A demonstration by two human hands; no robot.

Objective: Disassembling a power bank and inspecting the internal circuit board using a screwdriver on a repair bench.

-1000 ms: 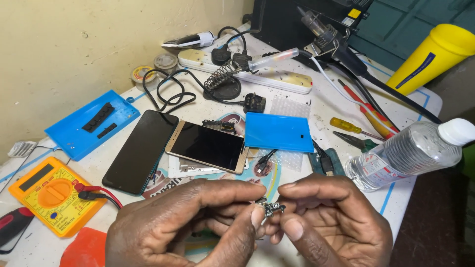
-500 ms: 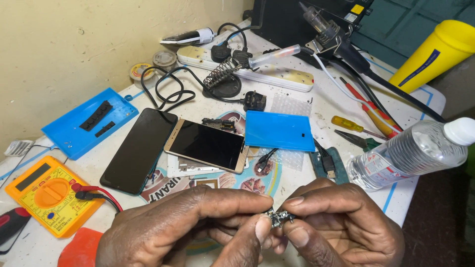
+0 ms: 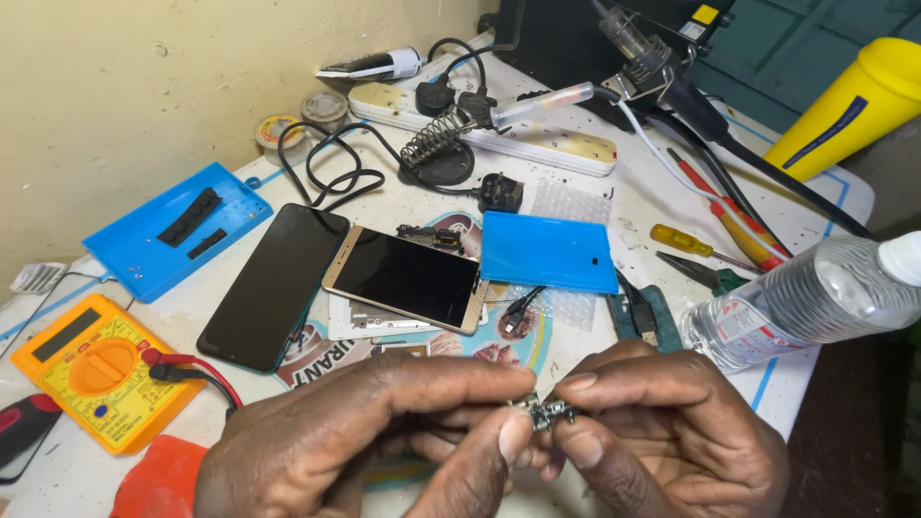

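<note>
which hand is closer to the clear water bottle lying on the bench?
Right. The right hand sits just below and left of the water bottle, pinching a small metal part. The left hand is farther left, on the other side of that part, nearer the yellow multimeter.

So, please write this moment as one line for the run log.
left hand: pinches small metal part | right hand: pinches same part | behind: gold phone, black phone | left edge: yellow multimeter
</note>
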